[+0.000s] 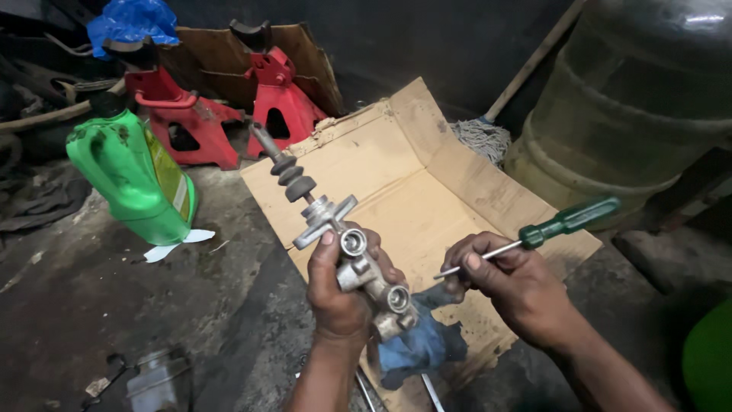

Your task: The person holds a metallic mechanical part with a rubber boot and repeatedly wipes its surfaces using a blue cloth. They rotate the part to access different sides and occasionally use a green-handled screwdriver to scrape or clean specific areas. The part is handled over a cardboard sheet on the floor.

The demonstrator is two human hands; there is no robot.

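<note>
While the left hand (339,294) is wrapped tight round the body of a metal cylinder (358,267), the part is held off the floor, tilted, with its two round ports facing up toward the camera, probably so they can be looked into. Its rod and black rubber boot (293,177) stick out up and to the left, away from the wrist.

Right hand (507,282): closed on the shaft of a green-handled screwdriver (534,235), gripped near the blade rather than by the handle, likely for fine control. Tip points left toward the cylinder, near but not touching.

Hands apart. Below them: blue rag (419,343) on flattened cardboard (427,198), which keeps parts off the dirty floor. Further out: green jug (133,179) to the left, red jack stands (229,107) behind, mop (480,137) and large drum (633,107) to the right.
</note>
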